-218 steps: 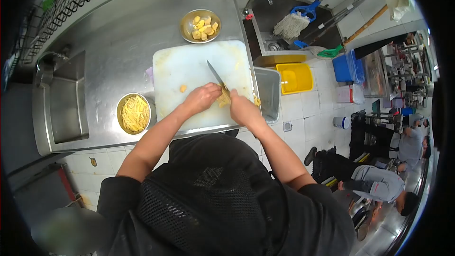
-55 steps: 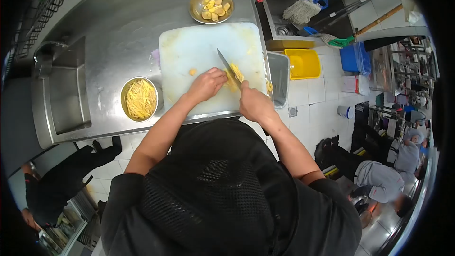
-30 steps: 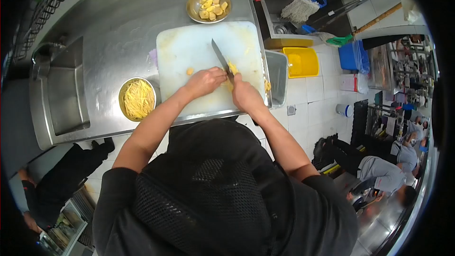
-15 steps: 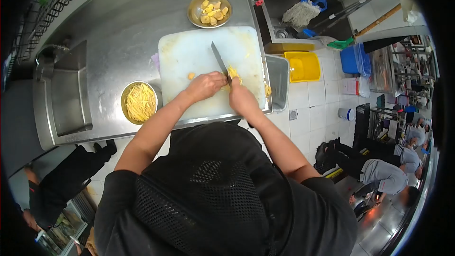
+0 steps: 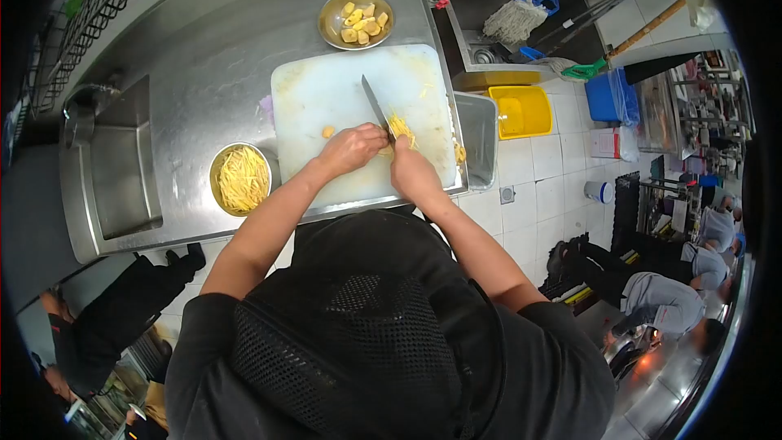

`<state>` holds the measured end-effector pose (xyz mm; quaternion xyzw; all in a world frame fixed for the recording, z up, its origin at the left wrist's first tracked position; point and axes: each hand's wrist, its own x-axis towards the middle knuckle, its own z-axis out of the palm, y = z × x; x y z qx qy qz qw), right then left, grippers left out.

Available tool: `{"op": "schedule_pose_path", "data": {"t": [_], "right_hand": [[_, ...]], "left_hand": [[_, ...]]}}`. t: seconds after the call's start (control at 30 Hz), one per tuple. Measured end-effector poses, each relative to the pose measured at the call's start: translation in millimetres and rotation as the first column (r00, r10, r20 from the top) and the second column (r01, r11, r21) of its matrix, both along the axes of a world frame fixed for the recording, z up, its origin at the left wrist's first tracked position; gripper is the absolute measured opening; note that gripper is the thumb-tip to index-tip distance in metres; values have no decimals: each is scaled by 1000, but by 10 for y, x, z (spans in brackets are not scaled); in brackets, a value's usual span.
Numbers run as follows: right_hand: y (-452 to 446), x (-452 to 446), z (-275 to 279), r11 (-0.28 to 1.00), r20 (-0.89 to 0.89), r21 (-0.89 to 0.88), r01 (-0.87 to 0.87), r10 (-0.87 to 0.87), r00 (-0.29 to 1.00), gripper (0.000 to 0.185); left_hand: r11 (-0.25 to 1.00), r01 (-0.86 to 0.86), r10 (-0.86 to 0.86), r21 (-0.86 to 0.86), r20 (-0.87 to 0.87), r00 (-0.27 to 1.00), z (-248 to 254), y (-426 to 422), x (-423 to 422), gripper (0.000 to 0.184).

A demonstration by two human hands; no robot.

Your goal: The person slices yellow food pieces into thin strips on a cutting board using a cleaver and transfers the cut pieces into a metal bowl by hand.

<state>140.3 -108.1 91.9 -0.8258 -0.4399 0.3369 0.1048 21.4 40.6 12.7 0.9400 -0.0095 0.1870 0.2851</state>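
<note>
Grip wrapped round the knife (image 5: 374, 101), right hand (image 5: 416, 173) angles toward eleven o'clock, left hand (image 5: 353, 150) apparently pinching yellow food (image 5: 385, 151) steady beside the blade.

Curls the left hand (image 5: 353, 149) near mid-frame, clenches the right hand (image 5: 414, 171) just beside it, slants both bare forearms (image 5: 273, 224) inward.

Your right hand (image 5: 415, 169) grips the knife (image 5: 378, 109), its blade (image 5: 374, 99) slanting over the cutting board (image 5: 322, 85). Your left hand (image 5: 355, 148) sits just beside the blade; what lies under its fingertips (image 5: 381, 138) is unclear. Yellow shreds (image 5: 400, 125) lie to the blade's right. Beyond the board stands a bowl (image 5: 329, 28) of yellow chunks (image 5: 362, 23); left of the board, a container (image 5: 215, 179) of strips (image 5: 243, 178).
</note>
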Motion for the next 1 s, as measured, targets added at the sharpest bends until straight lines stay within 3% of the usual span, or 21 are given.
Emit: {"op": "schedule_pose_path", "data": {"t": [0.17,0.27,0.4,0.63,0.73,0.87,1.0], "right_hand": [[104,157,86,1000,11,16,-17,17,1000,26],[37,142,292,996,29,-42,-79,80,996,24],[-26,75,498,985,9,-133,-109,112,994,23],[49,-3,75,997,32,-60,-43,45,998,25],[64,79,319,989,3,-125,-77,78,997,25],[-11,-43,-42,999,29,-53,-12,14,999,25],[52,55,39,1000,-8,-13,-19,19,1000,24]], "left_hand": [[995,-71,76,-68,62,995,36,-57,-25,18],[976,-161,171,-143,61,983,95,-53,-62,17],[973,-200,202,-118,5,979,55,-30,-88,17],[992,-121,122,-21,53,991,4,-11,-31,19],[997,-82,83,-4,15,996,35,-14,-42,19],[997,-77,76,17,52,996,31,-1,-45,17],[996,-74,71,39,71,995,-27,-13,-50,18]]}}
